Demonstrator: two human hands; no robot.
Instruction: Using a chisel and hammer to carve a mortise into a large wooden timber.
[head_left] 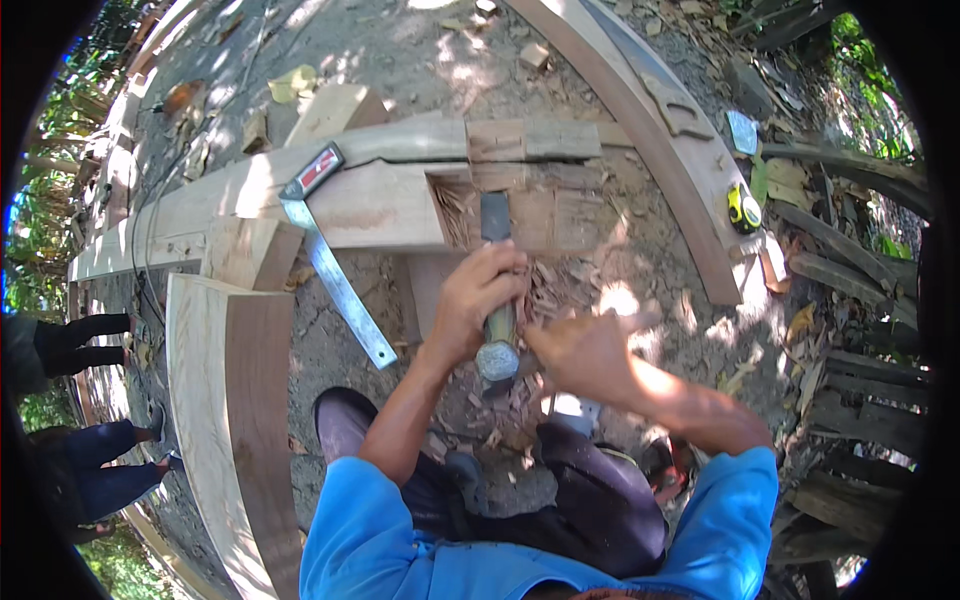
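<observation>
A wooden beam (370, 212) with a notch cut in it lies across in front of me. My left hand (478, 295) is wrapped round a chisel (495, 216), whose wide dark blade points away from me onto the beam's cut part. Close beside it, my right hand (580, 352) is closed round the handle of a hammer. The round metal hammer head (497, 361) is at the near end of the chisel; whether they touch I cannot tell. Wood chips (560, 284) lie around the notch and below it.
A try square (340, 280) rests across the beam to the left. On a long plank (655, 150) at right lie a handsaw (677, 108) and a yellow tape measure (744, 208). A thick timber (235, 400) stands near left. Other people's legs (95, 340) show at far left.
</observation>
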